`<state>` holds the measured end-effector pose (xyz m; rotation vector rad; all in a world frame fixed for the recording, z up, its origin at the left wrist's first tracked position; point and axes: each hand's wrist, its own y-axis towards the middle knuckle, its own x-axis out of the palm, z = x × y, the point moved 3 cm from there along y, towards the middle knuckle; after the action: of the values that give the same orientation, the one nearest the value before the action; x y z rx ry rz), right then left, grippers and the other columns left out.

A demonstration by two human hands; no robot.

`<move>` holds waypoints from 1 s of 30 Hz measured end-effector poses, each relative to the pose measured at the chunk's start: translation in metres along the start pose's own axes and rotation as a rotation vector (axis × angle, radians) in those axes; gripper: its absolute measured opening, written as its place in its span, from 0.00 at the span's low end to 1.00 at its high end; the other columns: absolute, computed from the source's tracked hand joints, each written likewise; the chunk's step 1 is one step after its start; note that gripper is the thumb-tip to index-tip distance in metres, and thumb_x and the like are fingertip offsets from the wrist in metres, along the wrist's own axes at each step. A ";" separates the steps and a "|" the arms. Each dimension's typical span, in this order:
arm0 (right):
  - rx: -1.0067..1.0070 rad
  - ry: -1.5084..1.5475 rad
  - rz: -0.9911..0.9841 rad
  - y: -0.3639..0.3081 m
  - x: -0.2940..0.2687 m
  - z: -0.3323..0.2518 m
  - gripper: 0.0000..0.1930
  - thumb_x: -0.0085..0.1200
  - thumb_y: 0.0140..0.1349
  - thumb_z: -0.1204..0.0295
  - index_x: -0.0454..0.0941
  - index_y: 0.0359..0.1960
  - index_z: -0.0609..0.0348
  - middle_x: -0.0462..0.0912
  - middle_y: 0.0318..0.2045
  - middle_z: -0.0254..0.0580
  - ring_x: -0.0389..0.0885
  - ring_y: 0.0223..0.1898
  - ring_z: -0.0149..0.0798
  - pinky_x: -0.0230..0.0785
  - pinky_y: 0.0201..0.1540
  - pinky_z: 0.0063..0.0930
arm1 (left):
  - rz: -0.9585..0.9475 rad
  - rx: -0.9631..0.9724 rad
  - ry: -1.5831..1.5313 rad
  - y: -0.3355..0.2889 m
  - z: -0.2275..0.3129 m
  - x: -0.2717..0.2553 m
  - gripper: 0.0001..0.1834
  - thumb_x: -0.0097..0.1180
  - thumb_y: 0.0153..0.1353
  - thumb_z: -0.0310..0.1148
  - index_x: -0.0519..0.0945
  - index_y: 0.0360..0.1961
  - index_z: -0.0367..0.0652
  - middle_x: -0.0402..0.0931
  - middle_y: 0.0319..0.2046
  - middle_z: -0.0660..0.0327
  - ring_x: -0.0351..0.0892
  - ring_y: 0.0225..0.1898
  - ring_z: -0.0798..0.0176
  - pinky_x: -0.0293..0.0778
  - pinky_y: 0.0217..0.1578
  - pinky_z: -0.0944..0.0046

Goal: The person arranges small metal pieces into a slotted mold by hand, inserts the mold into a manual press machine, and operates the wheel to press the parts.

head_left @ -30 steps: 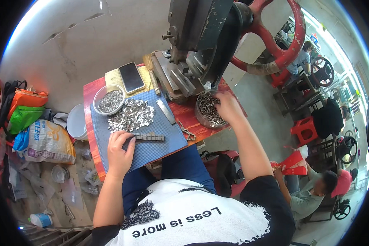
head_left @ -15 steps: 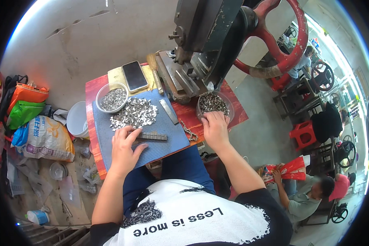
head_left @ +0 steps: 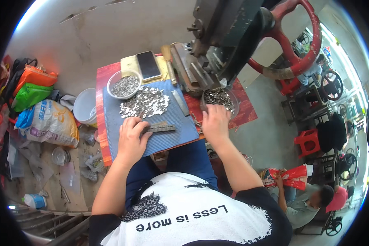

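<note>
My left hand point(head_left: 132, 138) rests on the blue ribbed mat point(head_left: 151, 149), its fingers and thumb closed around the left end of a dark slotted metal bar point(head_left: 163, 128). Just beyond lies a loose pile of small shiny metal pieces point(head_left: 151, 102). A clear round tub point(head_left: 110, 91) of similar pieces stands at the pile's left. My right hand point(head_left: 216, 125) is at the near rim of another clear bowl point(head_left: 236, 107), which holds darker small metal parts point(head_left: 218, 97). Its fingers are curled together; whatever is between the fingertips is hidden. A flat metal strip point(head_left: 180, 103) lies between the hands.
A hand press with a red wheel point(head_left: 315, 37) stands at the table's back right. Beside it are a brush point(head_left: 170, 67) and a phone point(head_left: 148, 65) on a yellow cloth. A white bucket point(head_left: 84, 107) and bags are at left. Another person point(head_left: 307, 205) sits at right.
The whole view has shifted, so the table appears farther right and higher. My left thumb has closed in against the slotted bar. My right hand has moved slightly left relative to the bowl.
</note>
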<state>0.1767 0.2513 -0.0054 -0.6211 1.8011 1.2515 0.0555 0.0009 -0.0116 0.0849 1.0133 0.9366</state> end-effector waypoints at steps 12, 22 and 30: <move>-0.225 0.611 -0.176 0.038 0.031 -0.070 0.05 0.61 0.58 0.76 0.81 0.35 0.60 0.81 0.34 0.45 0.79 0.41 0.51 0.72 0.46 0.42 | 0.040 -0.096 0.018 -0.014 0.001 -0.010 0.12 0.66 0.54 0.27 0.81 0.40 0.39 0.74 0.41 0.56 0.73 0.47 0.49 0.69 0.49 0.53; -0.281 0.552 -0.287 0.048 0.042 -0.075 0.05 0.63 0.57 0.75 0.83 0.34 0.62 0.81 0.33 0.46 0.81 0.38 0.50 0.74 0.43 0.38 | 0.012 -0.130 -0.002 -0.015 -0.009 -0.012 0.13 0.66 0.54 0.28 0.82 0.41 0.42 0.75 0.42 0.57 0.73 0.48 0.50 0.67 0.50 0.52; -0.399 0.543 -0.256 0.066 0.064 -0.102 0.04 0.60 0.58 0.74 0.80 0.33 0.60 0.81 0.33 0.48 0.79 0.41 0.53 0.72 0.46 0.44 | -0.012 -0.118 0.034 -0.013 -0.004 -0.014 0.19 0.69 0.52 0.33 0.81 0.47 0.44 0.74 0.46 0.57 0.71 0.52 0.51 0.63 0.55 0.52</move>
<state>0.0561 0.1858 -0.0100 -1.4858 1.8157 1.3556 0.0581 -0.0181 -0.0097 -0.0361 0.9869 0.9872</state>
